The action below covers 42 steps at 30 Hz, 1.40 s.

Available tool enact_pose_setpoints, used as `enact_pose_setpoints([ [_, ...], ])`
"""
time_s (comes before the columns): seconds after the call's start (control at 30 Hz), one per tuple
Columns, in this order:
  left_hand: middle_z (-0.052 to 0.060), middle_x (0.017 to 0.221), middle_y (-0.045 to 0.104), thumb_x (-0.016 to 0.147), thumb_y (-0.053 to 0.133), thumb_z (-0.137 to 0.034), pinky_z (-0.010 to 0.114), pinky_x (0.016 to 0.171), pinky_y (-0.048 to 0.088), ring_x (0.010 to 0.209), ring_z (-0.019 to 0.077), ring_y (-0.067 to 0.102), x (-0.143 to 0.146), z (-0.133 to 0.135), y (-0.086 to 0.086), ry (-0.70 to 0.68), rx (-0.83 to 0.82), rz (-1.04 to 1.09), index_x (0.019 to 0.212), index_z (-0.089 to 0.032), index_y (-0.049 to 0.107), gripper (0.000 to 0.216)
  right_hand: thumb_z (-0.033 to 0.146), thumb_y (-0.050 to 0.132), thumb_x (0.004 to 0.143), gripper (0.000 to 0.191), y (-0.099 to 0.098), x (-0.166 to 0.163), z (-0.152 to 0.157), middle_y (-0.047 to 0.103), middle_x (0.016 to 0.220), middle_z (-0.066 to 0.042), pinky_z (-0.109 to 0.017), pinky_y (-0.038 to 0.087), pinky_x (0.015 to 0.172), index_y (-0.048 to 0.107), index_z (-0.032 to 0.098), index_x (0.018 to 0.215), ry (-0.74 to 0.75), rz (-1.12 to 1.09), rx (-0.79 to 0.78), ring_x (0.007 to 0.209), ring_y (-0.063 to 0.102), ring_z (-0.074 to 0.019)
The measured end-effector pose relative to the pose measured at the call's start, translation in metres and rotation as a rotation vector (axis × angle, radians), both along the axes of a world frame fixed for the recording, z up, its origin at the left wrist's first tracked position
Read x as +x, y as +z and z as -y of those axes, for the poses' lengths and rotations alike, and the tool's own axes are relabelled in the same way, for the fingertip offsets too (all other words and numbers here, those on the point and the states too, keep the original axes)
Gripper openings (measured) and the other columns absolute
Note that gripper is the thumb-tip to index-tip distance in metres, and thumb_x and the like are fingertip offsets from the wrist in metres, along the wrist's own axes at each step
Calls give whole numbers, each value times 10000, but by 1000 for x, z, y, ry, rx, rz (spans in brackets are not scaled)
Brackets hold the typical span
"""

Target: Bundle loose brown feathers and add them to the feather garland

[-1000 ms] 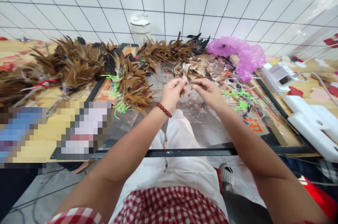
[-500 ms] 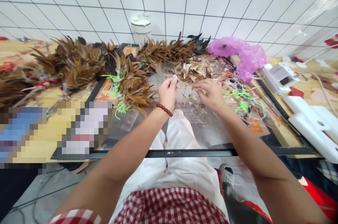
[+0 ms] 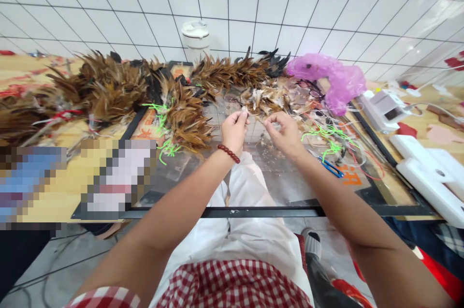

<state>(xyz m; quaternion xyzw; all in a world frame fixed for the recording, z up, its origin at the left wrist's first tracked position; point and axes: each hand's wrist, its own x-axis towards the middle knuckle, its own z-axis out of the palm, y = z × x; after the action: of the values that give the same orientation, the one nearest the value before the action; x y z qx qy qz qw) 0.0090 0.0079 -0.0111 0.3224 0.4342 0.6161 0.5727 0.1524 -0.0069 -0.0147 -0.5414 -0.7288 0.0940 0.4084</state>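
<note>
My left hand, a beaded bracelet at its wrist, is closed in a pinch over the glass tabletop. A small whitish feather tuft pokes out between its thumb and fingers. Just to the right, my right hand pinches thumb to forefinger on what looks like a thin brown feather, its outline blurred. Behind both hands lies a loose pile of brown and white feathers. To the left stands a bundle of brown feathers with green ties.
Long brown feather garlands lie along the tiled wall, near a white lidded cup. Right of my hands are green strings, blue-handled snips and a pink plastic bag. White power strips lie farther right.
My left hand has shifted slightly right and down. The right hand has drawn its fingers into a rounder pinch and moved a little down, so more of the blue snips shows.
</note>
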Motion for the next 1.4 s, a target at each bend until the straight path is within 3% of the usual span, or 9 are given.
enact_pose_setpoints([
  [0.2,-26,661,597,771,723,-305,160,386,272,419,7,414,8,10,2,-116,-56,51,710,-132,621,210,327,552,882,157,7,-5,7,672,904,-56,-387,396,889,614,218,787,-10,-50,91,931,589,-215],
  [0.33,-37,595,567,763,739,-286,144,391,302,421,15,448,10,14,3,-172,-140,150,742,-129,620,198,324,555,888,155,5,-7,9,689,940,-55,-406,365,921,629,220,801,20,35,94,971,583,-227],
  [0.57,-46,530,545,757,747,-261,141,420,334,417,16,453,11,12,3,-137,-137,187,731,-121,625,188,287,600,871,115,4,-7,11,691,959,-48,-434,320,946,695,227,846,48,131,139,994,578,-225],
  [0.73,-38,559,578,764,731,-220,142,453,364,440,13,469,11,8,-1,-96,-74,164,700,-122,637,150,329,634,832,143,4,-6,6,665,833,-32,-363,432,827,667,201,779,127,-238,16,826,589,-176],
  [0.87,-18,626,621,774,712,-218,146,490,394,497,22,513,11,9,-2,-128,-27,144,707,-125,648,131,388,663,781,217,-1,-1,-5,665,802,-11,-275,448,670,667,194,876,89,-673,-234,684,543,-120],
  [1.0,-8,647,636,772,708,-221,154,512,408,520,31,526,12,11,-1,-165,26,110,698,-129,651,131,464,687,739,323,-2,7,-12,703,848,-31,-230,411,558,692,187,905,95,-812,-478,612,507,-92],
  [1.1,-5,662,644,771,708,-237,150,516,405,527,30,525,11,11,0,-148,60,56,687,-133,649,146,443,652,781,298,0,13,-13,713,863,-50,-258,438,585,704,185,920,89,-643,-454,648,548,-121],
  [1.27,-17,641,625,788,686,-236,148,481,366,491,22,490,8,7,0,-15,54,24,690,-137,640,146,216,590,837,211,-5,15,-10,692,1018,-95,-375,436,865,730,192,993,137,84,-117,963,591,-226],
  [1.4,-17,628,616,789,678,-219,155,461,344,468,22,470,9,7,-1,-4,21,21,679,-133,629,149,229,527,892,248,-10,6,-6,662,1079,-98,-405,378,868,716,233,1053,114,409,-113,1000,541,-261],
])
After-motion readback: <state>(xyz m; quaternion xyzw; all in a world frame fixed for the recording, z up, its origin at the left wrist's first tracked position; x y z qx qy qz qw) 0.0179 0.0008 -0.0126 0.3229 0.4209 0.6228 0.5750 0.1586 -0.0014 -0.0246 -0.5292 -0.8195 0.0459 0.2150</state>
